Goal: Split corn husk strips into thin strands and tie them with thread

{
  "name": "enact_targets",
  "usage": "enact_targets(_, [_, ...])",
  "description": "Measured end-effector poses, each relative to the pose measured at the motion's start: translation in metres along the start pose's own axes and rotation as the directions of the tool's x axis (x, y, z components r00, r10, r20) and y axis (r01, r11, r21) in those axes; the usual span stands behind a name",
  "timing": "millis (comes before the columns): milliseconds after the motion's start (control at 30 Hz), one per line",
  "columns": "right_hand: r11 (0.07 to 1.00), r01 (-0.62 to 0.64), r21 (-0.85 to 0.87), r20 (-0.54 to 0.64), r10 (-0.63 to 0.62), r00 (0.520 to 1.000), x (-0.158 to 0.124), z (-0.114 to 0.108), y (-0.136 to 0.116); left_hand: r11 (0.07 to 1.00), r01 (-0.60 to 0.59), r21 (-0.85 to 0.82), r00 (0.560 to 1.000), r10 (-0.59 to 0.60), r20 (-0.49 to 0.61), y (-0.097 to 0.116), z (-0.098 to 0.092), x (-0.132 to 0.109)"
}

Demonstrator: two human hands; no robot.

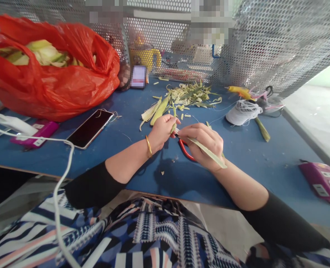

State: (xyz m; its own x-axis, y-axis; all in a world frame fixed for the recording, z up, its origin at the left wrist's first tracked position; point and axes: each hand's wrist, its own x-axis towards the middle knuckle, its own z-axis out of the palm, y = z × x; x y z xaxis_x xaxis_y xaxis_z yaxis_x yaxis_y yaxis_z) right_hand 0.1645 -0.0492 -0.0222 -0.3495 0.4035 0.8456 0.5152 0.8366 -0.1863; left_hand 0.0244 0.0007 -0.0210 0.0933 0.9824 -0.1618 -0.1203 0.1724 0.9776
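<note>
Near the middle of the blue table, my left hand (164,130), with a gold bangle at the wrist, pinches a narrow green piece of corn husk (174,112). Right beside it, my right hand (205,143) is closed around red-handled pliers (186,152); their jaws are mostly hidden by the fingers. A long pale husk strip (208,152) lies across the back of that hand and points toward the wrist. Just beyond my left hand are wider husk pieces (159,111). Farther back sits a pile of cut husk scraps (189,93).
A red plastic bag (56,89) full of husks stands at the left. Before it lie a phone (91,128) and a magenta box (43,132) with a white cable. White thread (242,112) sits at the right, a second magenta box (324,180) nearer. Perforated metal panels (260,41) border the back.
</note>
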Motion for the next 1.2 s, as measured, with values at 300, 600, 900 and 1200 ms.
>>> enact_targets(300, [0.869, -0.299, 0.394, 0.031, 0.313, 0.949, 0.014, -0.022, -0.022, 1.000, 0.001, 0.012, 0.999, -0.001, -0.048, -0.003, -0.004, 0.008])
enact_targets(600, [0.486, -0.720, 0.495, 0.171, 0.758, 0.629, 0.020, -0.019, 0.011, 1.000, -0.014, -0.023, 1.000, 0.014, 0.003, 0.001, -0.005, 0.002])
enact_targets(900, [0.499, -0.853, 0.153, 0.329, 0.789, 0.520, 0.008, 0.001, 0.019, 0.990, 0.029, -0.136, 0.999, -0.026, 0.028, 0.000, 0.002, -0.007])
enact_targets(1200, [0.400, -0.910, 0.108, 0.558, 0.733, 0.388, 0.019, -0.021, 0.030, 0.933, 0.117, -0.340, 0.987, -0.148, -0.066, 0.016, -0.014, 0.009])
